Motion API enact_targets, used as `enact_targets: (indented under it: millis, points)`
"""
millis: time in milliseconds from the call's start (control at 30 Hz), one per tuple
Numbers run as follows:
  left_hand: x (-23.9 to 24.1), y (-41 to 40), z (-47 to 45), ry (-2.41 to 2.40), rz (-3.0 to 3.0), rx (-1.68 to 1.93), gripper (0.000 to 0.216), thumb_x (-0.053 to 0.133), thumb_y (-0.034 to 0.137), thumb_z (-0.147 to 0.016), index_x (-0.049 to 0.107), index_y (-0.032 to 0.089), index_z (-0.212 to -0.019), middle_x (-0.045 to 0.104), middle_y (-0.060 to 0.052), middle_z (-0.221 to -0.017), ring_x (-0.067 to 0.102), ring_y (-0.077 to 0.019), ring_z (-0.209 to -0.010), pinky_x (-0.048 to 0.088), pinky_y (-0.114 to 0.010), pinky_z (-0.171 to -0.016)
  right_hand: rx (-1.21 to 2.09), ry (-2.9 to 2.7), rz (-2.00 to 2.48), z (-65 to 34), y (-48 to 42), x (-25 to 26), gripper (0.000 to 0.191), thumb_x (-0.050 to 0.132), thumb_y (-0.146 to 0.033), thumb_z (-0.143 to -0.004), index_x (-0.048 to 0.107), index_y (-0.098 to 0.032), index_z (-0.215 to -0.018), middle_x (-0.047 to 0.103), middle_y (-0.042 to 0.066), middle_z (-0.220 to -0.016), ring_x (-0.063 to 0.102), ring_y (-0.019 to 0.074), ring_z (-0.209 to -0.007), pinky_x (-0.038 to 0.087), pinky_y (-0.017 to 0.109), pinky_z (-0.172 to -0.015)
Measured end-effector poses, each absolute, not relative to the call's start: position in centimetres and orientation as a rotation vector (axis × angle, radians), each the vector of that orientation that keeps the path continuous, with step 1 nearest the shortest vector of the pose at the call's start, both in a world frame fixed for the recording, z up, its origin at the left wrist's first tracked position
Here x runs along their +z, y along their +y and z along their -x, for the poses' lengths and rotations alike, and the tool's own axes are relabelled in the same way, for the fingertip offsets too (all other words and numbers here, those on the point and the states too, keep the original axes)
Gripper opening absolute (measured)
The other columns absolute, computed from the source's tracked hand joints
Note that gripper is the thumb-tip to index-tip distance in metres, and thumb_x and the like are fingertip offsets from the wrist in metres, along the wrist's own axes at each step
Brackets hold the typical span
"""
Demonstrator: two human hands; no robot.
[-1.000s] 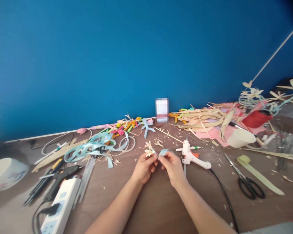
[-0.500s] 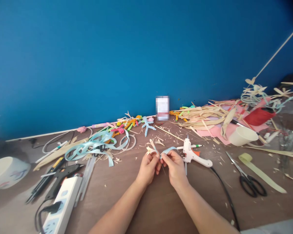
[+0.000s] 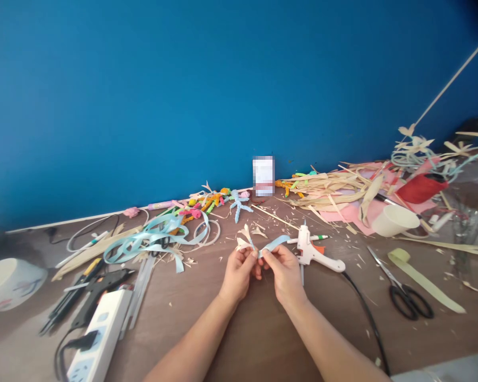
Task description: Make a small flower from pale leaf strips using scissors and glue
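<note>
Close together over the middle of the table, my two hands work on one small piece. My left hand (image 3: 239,268) pinches a pale cream flower (image 3: 244,241) by its stem, petals pointing up and away from me. Between finger and thumb, my right hand (image 3: 281,270) grips a light blue ribbon (image 3: 278,243), which runs from the stem and sticks out to the upper right. The fingertips hide the spot where ribbon meets stem. Just right of my right hand lies a white glue gun (image 3: 316,253), its nozzle pointing away.
Black-handled scissors (image 3: 406,297) and a pale green ribbon (image 3: 428,281) lie to the right. At left are a power strip (image 3: 103,331), a black glue gun (image 3: 99,294) and coiled blue ribbon (image 3: 147,241). Dried husk strips (image 3: 334,188) and a white cup (image 3: 394,220) stand farther back.
Both hands stay nearly in place, still pinching the flower and ribbon. The ribbon's free end is raised slightly and turned leftward; the view has shifted a little.
</note>
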State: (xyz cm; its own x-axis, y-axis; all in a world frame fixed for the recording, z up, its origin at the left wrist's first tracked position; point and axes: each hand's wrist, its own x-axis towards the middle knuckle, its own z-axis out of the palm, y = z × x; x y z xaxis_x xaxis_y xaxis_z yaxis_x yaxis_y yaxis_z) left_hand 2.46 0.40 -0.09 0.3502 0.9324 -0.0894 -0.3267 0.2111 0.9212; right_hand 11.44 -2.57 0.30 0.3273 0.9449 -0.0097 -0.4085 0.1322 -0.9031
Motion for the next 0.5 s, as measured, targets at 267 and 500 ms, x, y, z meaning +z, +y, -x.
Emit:
enact_targets:
  millis: [267, 500]
  points:
    - [-0.02, 0.94, -2.03, 0.773, -0.901, 1.068, 0.022, 0.064, 0.029, -0.066, 0.055, 0.013, -0.078, 0.054, 0.004, -0.053, 0.045, -0.0051, -0.038, 0.036, -0.017, -0.04, 0.984, -0.993, 1.108, -12.08, -2.81, 1.04, 0.013, 0.056, -0.026, -0.076, 0.055, -0.019, -0.065, 0.054, -0.002, -0.06, 0.051, 0.0106, -0.053, 0.044, 0.024, -0.052]
    - [0.67, 1.0, -1.89, 0.761, -0.911, 0.977, 0.022, 0.066, 0.028, -0.065, 0.061, 0.01, -0.078, 0.057, 0.0, -0.055, 0.05, -0.0071, -0.046, 0.041, -0.019, -0.047, 0.86, -1.115, 1.118, -12.29, -3.04, 1.26, 0.012, 0.054, -0.024, -0.077, 0.056, -0.019, -0.066, 0.051, 0.0, -0.072, 0.053, 0.0118, -0.06, 0.046, 0.024, -0.053]
